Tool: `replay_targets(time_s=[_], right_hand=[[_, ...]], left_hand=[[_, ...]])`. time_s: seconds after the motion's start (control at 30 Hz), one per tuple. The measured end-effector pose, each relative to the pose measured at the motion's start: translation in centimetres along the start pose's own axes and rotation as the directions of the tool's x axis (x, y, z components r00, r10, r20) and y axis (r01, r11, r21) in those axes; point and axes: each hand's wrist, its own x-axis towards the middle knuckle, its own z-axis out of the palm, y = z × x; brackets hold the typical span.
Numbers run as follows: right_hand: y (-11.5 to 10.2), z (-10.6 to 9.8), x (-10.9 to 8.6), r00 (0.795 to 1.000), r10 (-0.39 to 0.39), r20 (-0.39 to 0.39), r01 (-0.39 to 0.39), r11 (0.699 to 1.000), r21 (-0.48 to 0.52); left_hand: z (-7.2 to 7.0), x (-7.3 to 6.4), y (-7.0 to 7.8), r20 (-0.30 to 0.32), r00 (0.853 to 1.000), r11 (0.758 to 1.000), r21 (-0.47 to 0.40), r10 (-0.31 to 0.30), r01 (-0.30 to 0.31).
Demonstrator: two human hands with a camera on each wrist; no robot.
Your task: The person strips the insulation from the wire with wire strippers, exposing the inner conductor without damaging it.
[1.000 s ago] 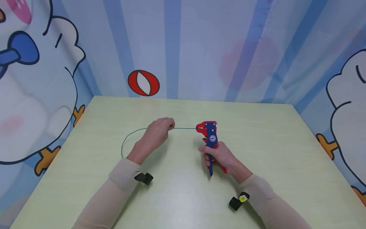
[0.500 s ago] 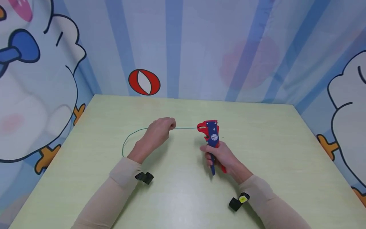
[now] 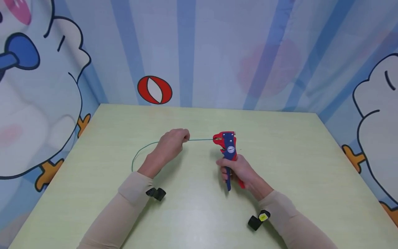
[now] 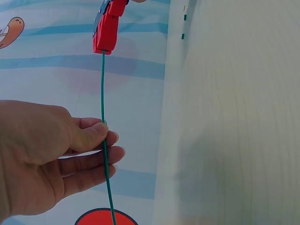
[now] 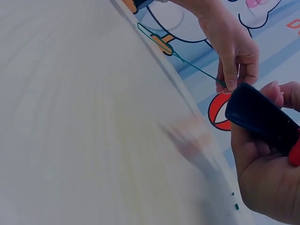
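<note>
My left hand (image 3: 170,144) pinches a thin green wire (image 4: 102,84) between thumb and fingertips, clearly seen in the left wrist view. From the pinch the wire runs straight to the right into the red jaws of a red and blue wire stripper (image 3: 230,145). The wire's other part curves in a loop behind the left wrist. My right hand (image 3: 240,169) grips the stripper's handles, fingers wrapped round them and thumb across the front, with its head pointing left. In the right wrist view a dark blue handle (image 5: 262,115) sticks out of that hand. The wire's tip is hidden inside the jaws.
Small green bits of insulation (image 4: 183,28) lie on the pale wooden table (image 3: 280,148); two also show in the right wrist view. Behind the table hangs a blue striped cloth (image 3: 214,52) printed with cartoon figures. Black wrist cameras (image 3: 160,194) sit on both sleeves.
Both hands keep their holds on the wire and the stripper. The whole scene shifts slightly in the head view, and the wire stays taut between hand and jaws.
</note>
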Motion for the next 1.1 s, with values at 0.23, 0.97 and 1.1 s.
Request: replay_targets(time_s=[0.23, 0.97, 1.1], right_hand=[[0.2, 0.1, 0.0, 1.000, -0.016, -0.027, 0.016, 1.000, -0.009], [-2.5, -2.5, -0.8, 1.000, -0.007, 0.025, 0.007, 1.000, -0.011], [-4.0, -4.4, -1.1, 0.998, 0.019, -0.052, -0.029, 0.982, -0.188]], left_hand=[[0.0, 0.0, 0.1, 0.005, 1.000, 1.000, -0.007, 0.003, -0.003], [0.3, 0.1, -0.1, 0.024, 1.000, 0.999, 0.042, 0.005, -0.006], [0.7, 0.0, -0.3, 0.045, 0.999, 0.998, 0.063, 0.009, -0.012]])
